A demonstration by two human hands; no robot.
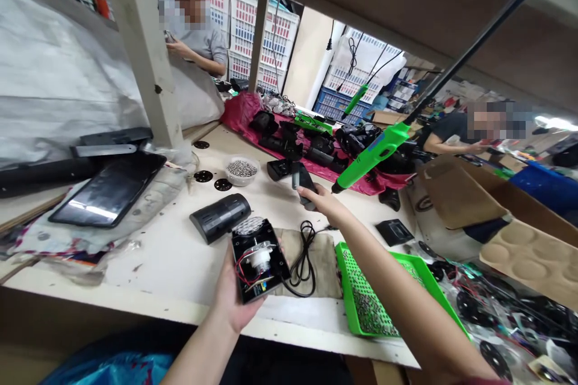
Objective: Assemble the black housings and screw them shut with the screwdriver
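My left hand (pixel 230 292) holds an open black housing (pixel 259 261) near the bench's front edge. Inside the housing are a white motor part, red wires and a round grille at its far end. My right hand (pixel 316 197) grips a dark flat part (pixel 306 183) above the middle of the bench. A black curved cover (pixel 220 217) lies left of the housing. The housing's black cable (pixel 304 258) is coiled on a cloth patch to its right. Close to my right wrist hangs a green electric screwdriver (pixel 372 156).
A bowl of screws (pixel 242 170) stands behind the cover. At right are a green tray of screws (pixel 345 289) and a cardboard box (pixel 460 192). Black parts lie on pink cloth (pixel 241 113). A tablet (pixel 111 189) is at left. Two people sit farther back.
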